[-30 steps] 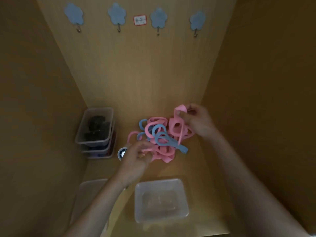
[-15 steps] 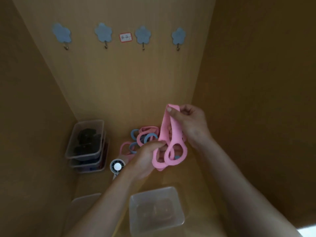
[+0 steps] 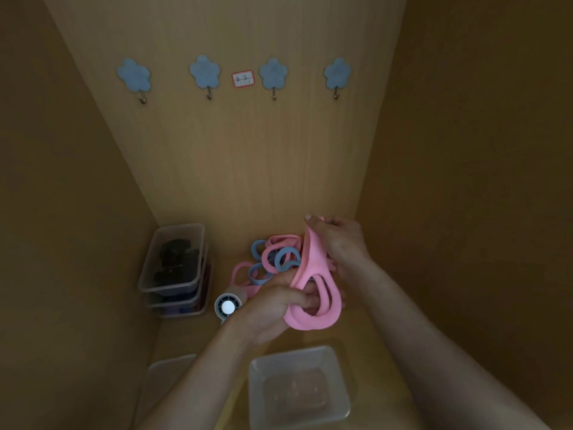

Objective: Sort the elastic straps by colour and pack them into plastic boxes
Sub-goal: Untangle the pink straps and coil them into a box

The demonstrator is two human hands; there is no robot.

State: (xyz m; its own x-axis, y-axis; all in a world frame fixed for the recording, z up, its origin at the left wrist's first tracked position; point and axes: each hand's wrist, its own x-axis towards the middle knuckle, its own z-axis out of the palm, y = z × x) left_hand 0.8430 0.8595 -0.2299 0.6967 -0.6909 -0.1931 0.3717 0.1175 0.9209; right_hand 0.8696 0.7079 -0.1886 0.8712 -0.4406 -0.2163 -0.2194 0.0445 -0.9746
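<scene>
1. Work area: you are working on the floor of a wooden cupboard compartment [image 3: 235, 187].

2. Containers: the empty plastic box [image 3: 291, 355] sits nearest you. A stack of boxes [image 3: 169, 287] holding dark items stands at the left wall, well apart from it.

3. Stock: the mixed pile of pink and blue straps [image 3: 273, 252] lies at the back, between the stack and your right hand [image 3: 341, 240].

4. Change: one second ago both hands were down in that pile. Now a bundle of pink straps [image 3: 310, 268] is lifted clear of it and hangs stretched between your hands, just behind the empty box.

5. Grip: the right hand pinches the top end of the bundle at its fingertips [image 3: 311, 221]. The left hand [image 3: 269, 308] grips the lower loops, fingers [image 3: 307, 301] curled through them.

6. Meaning: the pink colour appears separated. The likely next step is lowering the bundle into the empty box. No blue strap is visible in the bundle, though its far side is hidden.
</scene>
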